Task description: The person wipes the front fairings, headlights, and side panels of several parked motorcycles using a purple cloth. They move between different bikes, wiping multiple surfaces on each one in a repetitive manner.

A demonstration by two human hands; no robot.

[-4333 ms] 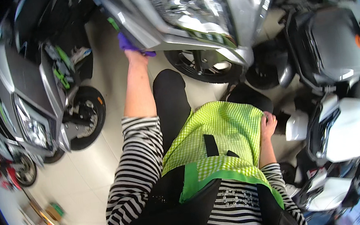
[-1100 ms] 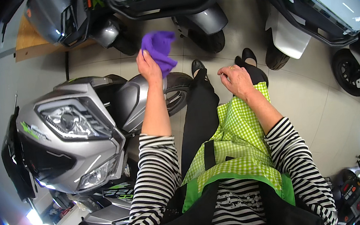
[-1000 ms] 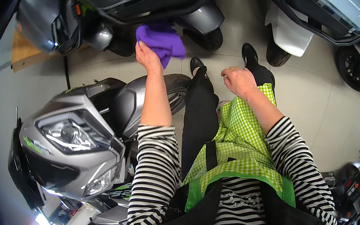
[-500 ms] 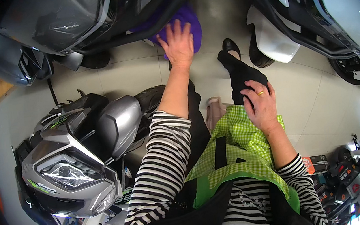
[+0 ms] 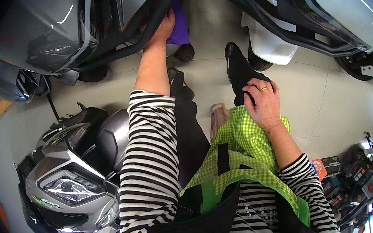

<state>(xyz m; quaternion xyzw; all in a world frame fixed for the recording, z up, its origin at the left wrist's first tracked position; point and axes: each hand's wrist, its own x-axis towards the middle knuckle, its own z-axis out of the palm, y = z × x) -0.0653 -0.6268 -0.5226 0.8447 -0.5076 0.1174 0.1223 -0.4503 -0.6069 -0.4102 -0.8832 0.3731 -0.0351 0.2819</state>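
My left hand point(image 5: 164, 29) reaches behind the black bar along the edge of a large grey motor scooter point(image 5: 44, 38). That bar hides most of its fingers. Against the hand, on its right, hangs a purple cloth point(image 5: 179, 24), partly covered by the scooter; the grip on it cannot be seen. On my bent knee, over black trousers and the hem of a green checked apron point(image 5: 248, 132), lies my right hand point(image 5: 264, 103). Its fingers are loosely curved and slightly apart, holding nothing, with a ring on one of them.
A white scooter point(image 5: 274, 37) stands to the right, its black bar reaching toward the middle. At the left is a silver-grey scooter point(image 5: 72, 184) with a large headlight. Beige floor tiles point(image 5: 312, 93) lie between them. Boxes point(image 5: 326, 167) sit at the lower right.
My left hand has gone from lying flat on the purple cloth to behind the scooter's bar, further left and up. Less cloth shows. My right hand stays on the knee.
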